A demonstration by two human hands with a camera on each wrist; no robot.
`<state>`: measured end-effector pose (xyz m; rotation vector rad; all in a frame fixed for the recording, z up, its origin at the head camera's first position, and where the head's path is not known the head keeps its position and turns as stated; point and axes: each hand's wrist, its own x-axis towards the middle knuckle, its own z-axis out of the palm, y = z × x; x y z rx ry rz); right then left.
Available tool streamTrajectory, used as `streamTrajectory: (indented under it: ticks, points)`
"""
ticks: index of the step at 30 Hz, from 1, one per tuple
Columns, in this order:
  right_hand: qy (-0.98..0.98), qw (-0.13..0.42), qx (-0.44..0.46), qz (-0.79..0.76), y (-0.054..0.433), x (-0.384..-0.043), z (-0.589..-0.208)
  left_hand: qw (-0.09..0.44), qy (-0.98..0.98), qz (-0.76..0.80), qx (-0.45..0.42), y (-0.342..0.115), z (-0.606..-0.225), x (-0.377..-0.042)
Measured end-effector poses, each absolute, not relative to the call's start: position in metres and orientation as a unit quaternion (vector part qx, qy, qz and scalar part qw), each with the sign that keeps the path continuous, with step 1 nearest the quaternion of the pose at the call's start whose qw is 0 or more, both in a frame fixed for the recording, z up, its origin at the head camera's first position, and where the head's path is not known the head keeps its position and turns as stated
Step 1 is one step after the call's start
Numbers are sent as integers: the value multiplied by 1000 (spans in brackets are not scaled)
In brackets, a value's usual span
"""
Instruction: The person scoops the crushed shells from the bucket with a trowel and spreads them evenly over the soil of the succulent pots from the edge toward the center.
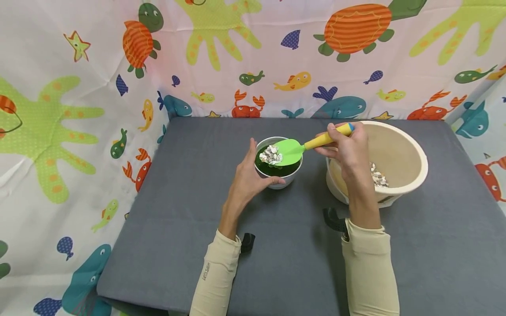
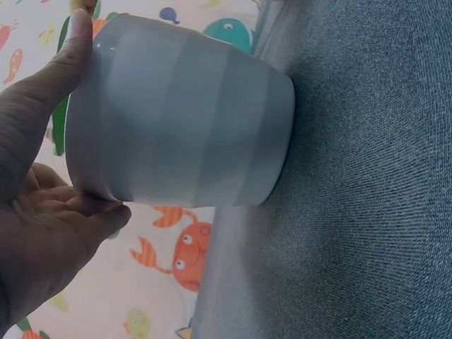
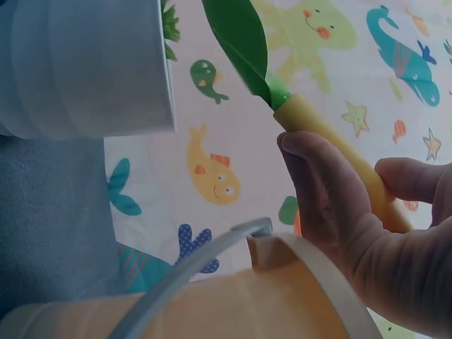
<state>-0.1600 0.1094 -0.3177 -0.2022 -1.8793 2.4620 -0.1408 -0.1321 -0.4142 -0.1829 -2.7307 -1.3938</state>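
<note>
A trowel with a green blade (image 1: 291,152) and a yellow handle (image 3: 318,127) is in my right hand (image 1: 352,147), gripped between thumb and fingers. Small pale stone-like pieces (image 1: 270,155) lie heaped on the blade's tip, which is over the mouth of a small white flowerpot (image 2: 183,113). Dark green material (image 1: 285,170) shows inside that pot. With thumb and fingers on opposite sides of the rim, my left hand (image 1: 246,175) holds the flowerpot, whose base rests on the grey tabletop (image 2: 353,212).
Right of the flowerpot stands a large cream pot (image 1: 407,149), partly behind my right hand and wrist. More pale pieces (image 1: 378,176) lie inside it. A curtain (image 1: 221,87) printed with sea animals hangs behind and beside the table.
</note>
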Motion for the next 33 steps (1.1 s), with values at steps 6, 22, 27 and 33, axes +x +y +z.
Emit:
streamTrajectory:
  ticks: [6, 22, 27, 33]
  points:
    - [-643, 26, -65, 763, 99, -162, -318, 39, -887, -456, -56, -132, -414, -140]
    - [-764, 59, -23, 643, 67, -152, -317, 45, -883, -465, -35, -133, -416, -136]
    - [-782, 75, -6, 619, 60, -149, -318, 64, -886, -458, -26, -130, -418, -131]
    - [-794, 86, -17, 601, 53, -147, -316, 93, -892, -442, -19, -126, -419, -124]
